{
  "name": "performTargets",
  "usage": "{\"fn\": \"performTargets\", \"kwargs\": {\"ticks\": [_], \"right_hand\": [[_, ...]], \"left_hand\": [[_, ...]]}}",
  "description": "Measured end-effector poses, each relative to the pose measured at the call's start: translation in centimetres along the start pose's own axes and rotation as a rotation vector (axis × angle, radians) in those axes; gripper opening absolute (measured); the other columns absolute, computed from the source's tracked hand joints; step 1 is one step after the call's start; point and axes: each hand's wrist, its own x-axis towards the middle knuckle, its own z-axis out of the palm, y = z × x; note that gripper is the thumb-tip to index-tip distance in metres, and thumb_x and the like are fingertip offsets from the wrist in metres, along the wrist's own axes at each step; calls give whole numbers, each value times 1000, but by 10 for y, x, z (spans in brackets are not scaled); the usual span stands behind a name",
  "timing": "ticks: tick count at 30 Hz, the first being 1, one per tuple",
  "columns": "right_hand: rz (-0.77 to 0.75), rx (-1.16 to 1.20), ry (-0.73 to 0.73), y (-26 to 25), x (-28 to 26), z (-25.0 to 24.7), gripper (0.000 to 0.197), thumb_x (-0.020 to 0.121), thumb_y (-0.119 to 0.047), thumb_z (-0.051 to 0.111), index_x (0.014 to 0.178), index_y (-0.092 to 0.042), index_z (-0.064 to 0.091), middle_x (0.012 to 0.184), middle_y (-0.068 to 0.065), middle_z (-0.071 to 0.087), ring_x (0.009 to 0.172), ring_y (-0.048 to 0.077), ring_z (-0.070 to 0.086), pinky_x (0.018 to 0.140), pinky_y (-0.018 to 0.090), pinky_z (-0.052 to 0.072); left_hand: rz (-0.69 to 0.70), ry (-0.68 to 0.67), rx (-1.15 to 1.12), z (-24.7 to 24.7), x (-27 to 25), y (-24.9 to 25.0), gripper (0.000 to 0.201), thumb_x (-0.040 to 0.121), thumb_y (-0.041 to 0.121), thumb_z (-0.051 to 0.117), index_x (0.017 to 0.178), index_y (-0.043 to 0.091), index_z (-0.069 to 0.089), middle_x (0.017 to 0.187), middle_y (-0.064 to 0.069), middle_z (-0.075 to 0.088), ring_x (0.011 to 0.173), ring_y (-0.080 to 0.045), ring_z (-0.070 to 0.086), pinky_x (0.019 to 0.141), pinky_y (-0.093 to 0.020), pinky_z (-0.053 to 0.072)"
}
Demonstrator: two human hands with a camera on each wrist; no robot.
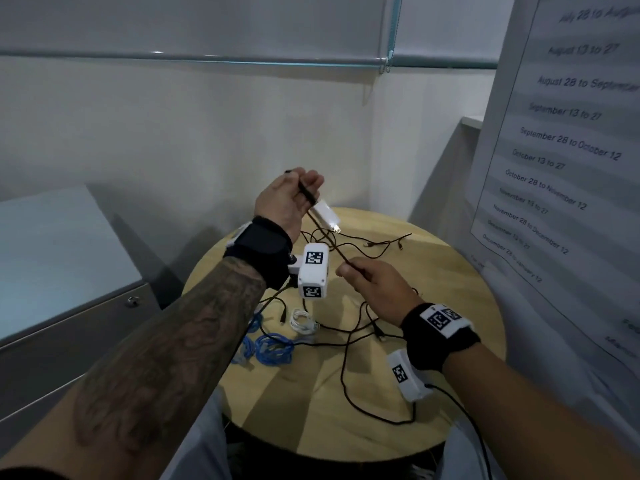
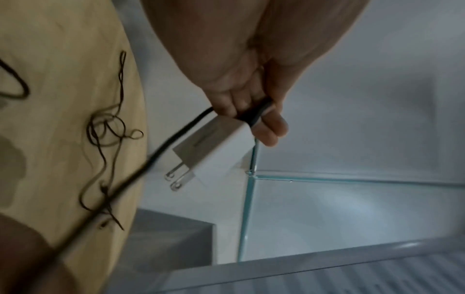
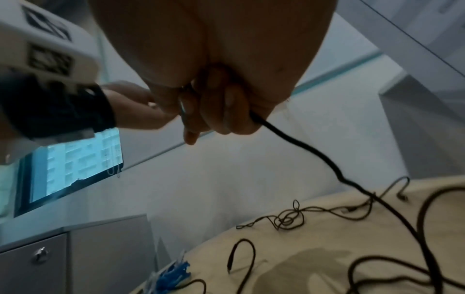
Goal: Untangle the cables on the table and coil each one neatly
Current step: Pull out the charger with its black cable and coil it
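Round table (image 1: pixel 450 271): pale wood-look top, smooth, matt. Charger plug (image 2: pixel 216 147): smooth white plastic, two bright metal prongs. Held black cable (image 3: pixel 302 147): matt sheath. Blue cables (image 1: pixel 270 348), lower left: glossy. Cabinet (image 1: pixel 69 306), left: grey, smooth, metal lock. Wall sheet (image 1: pixel 568 133), right: paper.
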Motion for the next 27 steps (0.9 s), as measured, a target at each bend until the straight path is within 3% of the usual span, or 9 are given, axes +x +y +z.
{"fn": "performTargets", "kwargs": {"ticks": [2, 4, 7, 10, 15, 18, 20, 24, 27], "right_hand": [[-30, -37, 19, 2, 2, -5, 28, 102, -41, 54, 96, -18, 69, 77, -1, 64, 70, 13, 56, 70, 36, 48], [-63, -38, 80, -2, 4, -15, 16, 100, -34, 59, 94, -23, 69, 77, -8, 65, 69, 7, 56, 68, 29, 46], [-124, -23, 203, -9, 14, -33, 11, 98, -22, 63, 88, -22, 68, 72, -7, 63, 65, 6, 53, 65, 25, 43], [-95, 35, 301, -11, 33, -50, 9, 96, -21, 67, 87, -18, 69, 72, -7, 64, 66, 6, 57, 65, 22, 46], [-49, 121, 314, -1, 55, -61, 12, 90, -21, 75, 91, -11, 69, 63, -4, 52, 53, 1, 46, 56, 13, 40], [-26, 104, 292, 10, 63, -49, 22, 93, -29, 72, 80, -12, 68, 64, 1, 58, 61, 5, 50, 62, 22, 43], [-1, 115, 253, 16, 65, -31, 25, 96, -32, 67, 79, -14, 70, 64, -1, 60, 63, 6, 50, 65, 27, 43], [37, 100, 71, 31, 54, 8, 27, 102, -19, 57, 80, -23, 70, 73, -10, 65, 60, -3, 50, 63, 24, 41], [121, 60, -124, 44, 35, 27, 23, 103, -29, 55, 89, -29, 73, 69, -9, 64, 57, 4, 48, 61, 26, 41]], "left_hand": [[55, 38, 163, -10, 0, -14, 18, 102, 8, 44, 95, 4, 60, 79, -10, 72, 80, -26, 73, 75, -34, 58], [126, -23, 457, -15, -7, -26, 19, 101, 5, 45, 95, -1, 62, 77, -12, 70, 75, -22, 72, 74, -32, 58], [130, -301, 914, -19, -23, -39, 23, 102, 3, 44, 96, -7, 63, 75, -12, 65, 61, -6, 64, 65, -20, 51], [-18, -487, 1049, -20, -37, -48, 33, 105, 15, 37, 89, 1, 63, 66, -7, 57, 57, -13, 52, 59, -25, 41], [-304, -412, 800, -12, -37, -37, 33, 99, 16, 38, 70, 11, 51, 57, 1, 26, 51, -14, 24, 55, -28, 29], [-559, -389, 443, -12, -31, -24, 30, 94, 21, 36, 68, 15, 47, 61, 3, 15, 49, -12, 20, 54, -28, 34], [-626, -398, 170, -16, -28, -24, 26, 92, 22, 34, 72, 15, 48, 61, 5, 16, 49, -11, 23, 59, -28, 37], [-509, -186, -190, -26, -20, -36, 22, 97, 14, 35, 85, 8, 53, 61, 4, 38, 53, -12, 42, 71, -30, 44], [-337, -14, -259, -41, -5, -44, 25, 103, 11, 36, 90, 4, 56, 68, -2, 53, 64, -15, 58, 78, -34, 51]]}}
